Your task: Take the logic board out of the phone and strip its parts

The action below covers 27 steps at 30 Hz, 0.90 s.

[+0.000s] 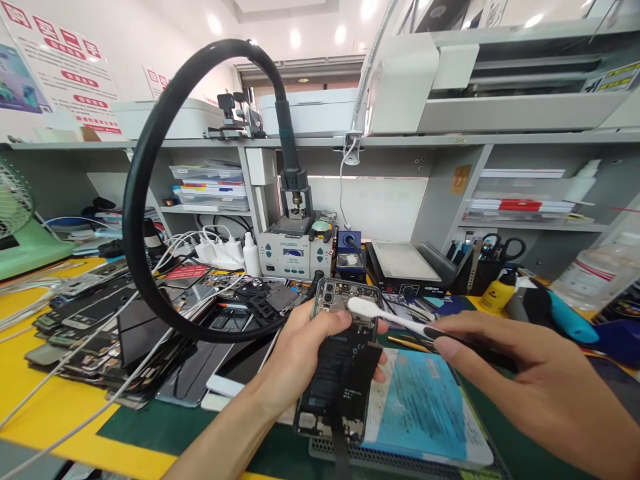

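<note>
Black, back-off phone sits in my left hand, held up over the counter just near of the blue mat. Fingers wrap the left edge w/ thumb across the board near the top, so that hand is clamped on the phone. My right hand is pinched shut on a brush, white bristle head resting on the phone's top end by the camera cluster.

Handling, my read: phone is light, rigid as a slab, but open like this it's fragile — bare board, flex cables, battery exposed. Best hold is by the long side edges/frame, as now; keep fingertips off the board & don't squeeze the battery. Frame looks smooth, prob a bit slippery, so firm side grip. Brush is light, thin handle, soft bristles; pinch grip well back on the handle suits it.

Orientation: phone's long axis runs near-to-far, tilted up toward me, camera end far/up, bottom end near/down, open back facing me. Brush's long axis runs right-to-left, head pointing left onto the phone, handle trailing right into my fingers.

Left on the counter: pile of phone screens; far side: rework station w/ black hose looping over.
</note>
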Each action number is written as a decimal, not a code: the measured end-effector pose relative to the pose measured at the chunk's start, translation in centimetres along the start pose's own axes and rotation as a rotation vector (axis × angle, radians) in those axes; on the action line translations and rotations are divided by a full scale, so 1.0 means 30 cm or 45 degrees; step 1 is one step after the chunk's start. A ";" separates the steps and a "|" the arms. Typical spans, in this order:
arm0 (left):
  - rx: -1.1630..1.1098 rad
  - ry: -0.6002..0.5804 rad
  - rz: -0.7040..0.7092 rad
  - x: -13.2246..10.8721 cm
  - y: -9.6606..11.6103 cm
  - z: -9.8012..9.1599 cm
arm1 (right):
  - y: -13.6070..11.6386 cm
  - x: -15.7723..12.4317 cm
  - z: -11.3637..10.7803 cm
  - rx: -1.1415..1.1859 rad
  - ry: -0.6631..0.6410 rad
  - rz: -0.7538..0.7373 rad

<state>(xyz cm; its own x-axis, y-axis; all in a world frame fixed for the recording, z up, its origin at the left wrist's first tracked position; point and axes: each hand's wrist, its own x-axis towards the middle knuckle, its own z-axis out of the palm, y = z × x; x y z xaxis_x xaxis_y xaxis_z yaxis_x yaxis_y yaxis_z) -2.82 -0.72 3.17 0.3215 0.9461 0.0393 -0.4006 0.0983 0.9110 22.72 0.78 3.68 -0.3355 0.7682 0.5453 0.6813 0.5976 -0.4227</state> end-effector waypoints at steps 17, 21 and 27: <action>-0.027 0.037 -0.012 0.000 -0.003 -0.004 | 0.000 0.001 -0.003 -0.026 -0.053 -0.020; -0.026 0.018 -0.002 -0.001 0.001 -0.007 | 0.044 -0.001 -0.044 -0.032 0.042 0.033; 0.018 0.024 0.028 -0.005 0.007 -0.004 | 0.126 0.021 -0.083 -0.108 0.160 0.166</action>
<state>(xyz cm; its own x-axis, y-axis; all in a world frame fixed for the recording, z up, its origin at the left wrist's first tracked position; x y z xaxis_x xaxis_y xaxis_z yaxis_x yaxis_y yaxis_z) -3.05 -0.80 3.31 0.2963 0.9537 0.0514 -0.3949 0.0733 0.9158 26.71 2.96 4.21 -0.1603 0.7999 0.5784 0.7676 0.4694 -0.4364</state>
